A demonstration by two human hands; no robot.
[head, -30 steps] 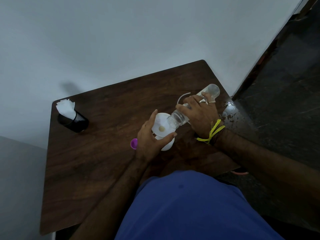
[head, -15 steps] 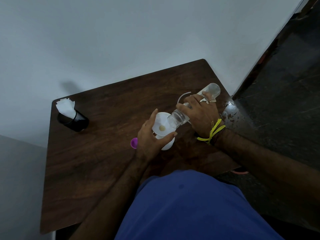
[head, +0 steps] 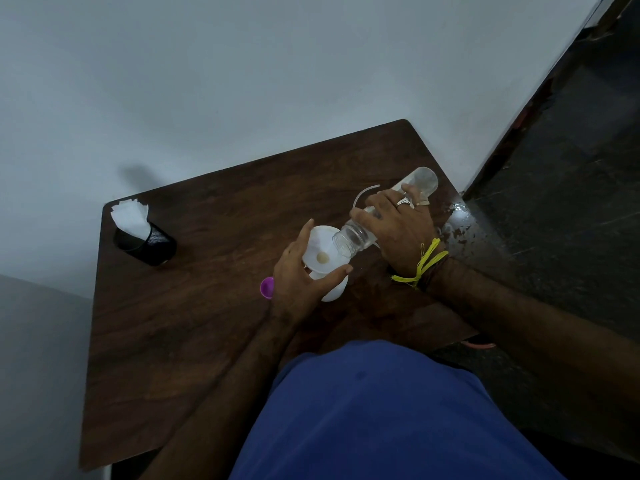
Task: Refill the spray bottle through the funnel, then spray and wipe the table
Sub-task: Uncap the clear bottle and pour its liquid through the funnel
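A white funnel (head: pixel 320 251) sits in the mouth of a white spray bottle (head: pixel 334 291) on the dark wooden table (head: pixel 194 306). My left hand (head: pixel 301 282) curls round the funnel and the bottle's neck. My right hand (head: pixel 398 230) grips a clear plastic bottle (head: pixel 353 239), tipped so its open mouth lies over the funnel's rim and its base (head: pixel 424 178) points up and away. No stream of liquid is visible. A thin white tube (head: pixel 363 195) curves on the table behind my right hand; the spray head is hidden.
A purple cap (head: pixel 267 287) lies just left of my left wrist. A black mesh holder with white paper napkins (head: pixel 138 230) stands at the table's far left corner. The right table edge is chipped and wet-looking (head: pixel 457 220). A grey wall runs behind; dark floor lies to the right.
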